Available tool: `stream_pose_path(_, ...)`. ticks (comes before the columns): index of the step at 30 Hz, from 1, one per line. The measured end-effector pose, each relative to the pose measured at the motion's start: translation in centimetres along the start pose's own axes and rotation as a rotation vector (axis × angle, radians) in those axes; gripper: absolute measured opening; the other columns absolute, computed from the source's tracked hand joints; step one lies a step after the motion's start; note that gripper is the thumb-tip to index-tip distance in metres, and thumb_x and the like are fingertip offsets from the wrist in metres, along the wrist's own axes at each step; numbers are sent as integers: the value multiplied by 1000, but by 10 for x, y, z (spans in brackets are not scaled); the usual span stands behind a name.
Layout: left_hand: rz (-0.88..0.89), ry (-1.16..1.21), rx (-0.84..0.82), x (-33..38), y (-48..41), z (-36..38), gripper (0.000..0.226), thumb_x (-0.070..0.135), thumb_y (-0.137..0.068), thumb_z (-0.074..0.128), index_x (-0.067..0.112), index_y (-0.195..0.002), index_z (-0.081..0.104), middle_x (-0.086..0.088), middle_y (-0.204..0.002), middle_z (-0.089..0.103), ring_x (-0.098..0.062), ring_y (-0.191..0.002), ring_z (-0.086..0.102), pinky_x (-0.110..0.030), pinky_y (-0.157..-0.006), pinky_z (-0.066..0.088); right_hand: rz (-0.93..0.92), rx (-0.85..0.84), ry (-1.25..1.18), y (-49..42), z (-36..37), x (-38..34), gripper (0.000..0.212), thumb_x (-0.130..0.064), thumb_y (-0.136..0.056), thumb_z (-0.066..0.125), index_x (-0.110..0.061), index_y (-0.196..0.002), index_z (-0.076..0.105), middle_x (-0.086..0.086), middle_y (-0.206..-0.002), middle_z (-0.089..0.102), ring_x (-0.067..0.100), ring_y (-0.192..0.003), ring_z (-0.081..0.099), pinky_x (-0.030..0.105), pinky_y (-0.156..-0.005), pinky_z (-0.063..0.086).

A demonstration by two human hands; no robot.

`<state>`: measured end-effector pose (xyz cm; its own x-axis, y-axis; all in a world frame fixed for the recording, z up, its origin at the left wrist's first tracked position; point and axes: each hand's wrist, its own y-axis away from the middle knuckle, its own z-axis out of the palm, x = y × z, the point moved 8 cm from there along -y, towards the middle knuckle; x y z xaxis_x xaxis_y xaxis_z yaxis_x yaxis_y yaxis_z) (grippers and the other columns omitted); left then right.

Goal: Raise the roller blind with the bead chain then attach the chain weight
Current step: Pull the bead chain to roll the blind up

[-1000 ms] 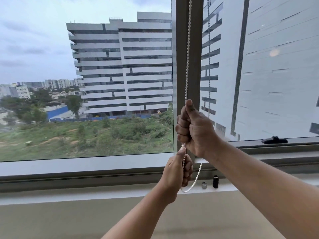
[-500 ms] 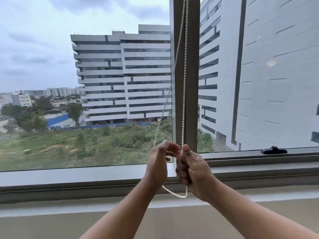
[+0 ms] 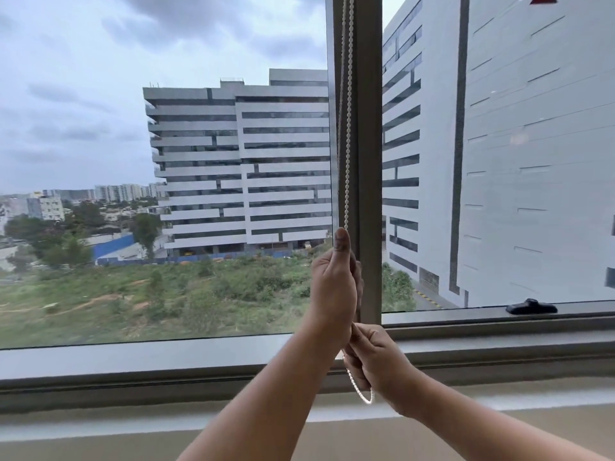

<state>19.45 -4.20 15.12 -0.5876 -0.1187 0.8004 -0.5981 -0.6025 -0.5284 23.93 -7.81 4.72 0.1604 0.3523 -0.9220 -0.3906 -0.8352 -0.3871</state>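
A white bead chain (image 3: 348, 128) hangs in two strands down the grey window mullion (image 3: 369, 161). My left hand (image 3: 334, 287) is closed around the chain at about sill height, thumb pointing up. Just below it my right hand (image 3: 376, 357) grips the chain's lower part, and the bottom loop (image 3: 361, 394) hangs out beneath my fingers. The roller blind itself is out of the picture above. No chain weight shows in this frame.
A black window handle (image 3: 531, 307) lies on the right pane's lower frame. The grey sill and ledge (image 3: 133, 377) run across below the glass, with a beige wall under them. Tall buildings stand outside.
My left hand has risen up the chain and closed on it, while my right hand has dropped lower on the chain. The view has tilted upward.
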Motion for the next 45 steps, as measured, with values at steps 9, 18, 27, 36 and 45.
stream_pose_path(9, -117, -74, 68, -64, 40, -28, 54, 57, -86, 49, 19, -53, 30, -1, -48, 24, -9, -34, 19, -23, -38, 13, 170, -255, 507, 24, -12, 41, 41, -33, -100, 47, -23, -60, 55, -10, -51, 54, 6, -44, 47, 19, -47, 36)
stream_pose_path(18, -110, -21, 44, -67, 43, -21, 50, 56, -83, 49, 24, -47, 37, 7, -41, 28, -5, -34, 23, -16, -34, 20, -17, -120, 611, -28, -37, -58, 15, 0, -88, 63, -13, -82, 68, 1, -70, 69, 11, -69, 63, 25, -65, 52)
stream_pose_path(27, -110, -66, 14, -67, 44, -4, 52, 54, -88, 47, 21, -53, 30, 1, -44, 23, -8, -36, 18, -23, -39, 12, 31, 2, -385, -55, -19, -119, 48, -47, -100, 40, -20, -64, 55, -6, -49, 32, 9, -38, 28, 22, -38, 28)
stream_pose_path(36, -218, -299, -26, -123, 83, -27, 53, 50, -97, 44, 21, -56, 27, 2, -50, 24, -10, -46, 18, -29, -46, 14, 10, 125, -348, -25, -29, -41, 46, -53, -89, 50, -21, -56, 42, -7, -42, 28, 7, -31, 21, 16, -34, 19)
stream_pose_path(45, -131, -290, 25, -78, 45, -40, 48, 37, -103, 35, 5, -76, 58, -14, -67, 56, -23, -61, 52, -32, -54, 44, 114, 165, -300, 3, -12, 17, 44, -56, -76, 59, -22, -53, 44, -6, -42, 28, 8, -32, 23, 19, -40, 14)
